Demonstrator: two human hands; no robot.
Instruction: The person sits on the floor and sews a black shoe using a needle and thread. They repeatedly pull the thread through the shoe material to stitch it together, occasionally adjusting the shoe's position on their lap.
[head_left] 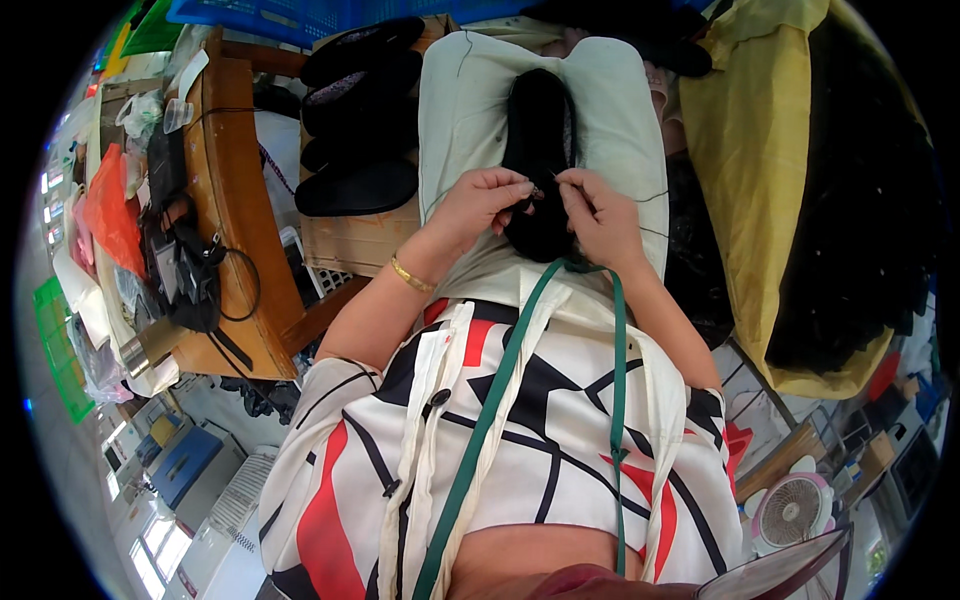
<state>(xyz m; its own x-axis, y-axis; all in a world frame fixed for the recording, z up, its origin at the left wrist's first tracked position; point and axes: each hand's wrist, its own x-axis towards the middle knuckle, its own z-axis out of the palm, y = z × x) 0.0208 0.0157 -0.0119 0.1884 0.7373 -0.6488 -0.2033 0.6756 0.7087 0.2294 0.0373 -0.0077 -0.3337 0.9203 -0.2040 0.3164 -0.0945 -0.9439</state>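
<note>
A black slipper (541, 115) lies lengthwise on the pale cloth over my lap, with a patterned lining showing along its right inner edge. My left hand (488, 203) is closed at the slipper's near part, thumb and forefinger pinched together beside a small shiny spot. Facing it, my right hand (602, 217) is closed too, its thumb and forefinger pinching a thin, needle-like object just above the slipper. The fingertips are a short way apart. My other fingers are curled and partly hidden.
Several black slippers (358, 188) lie on a cardboard box (345, 243) to the left, beside a wooden table (235, 200). On the right stands a yellow sack (745, 150) holding black pieces. Green straps (490, 400) hang down my front; dark threads lie on the pale cloth (625, 120).
</note>
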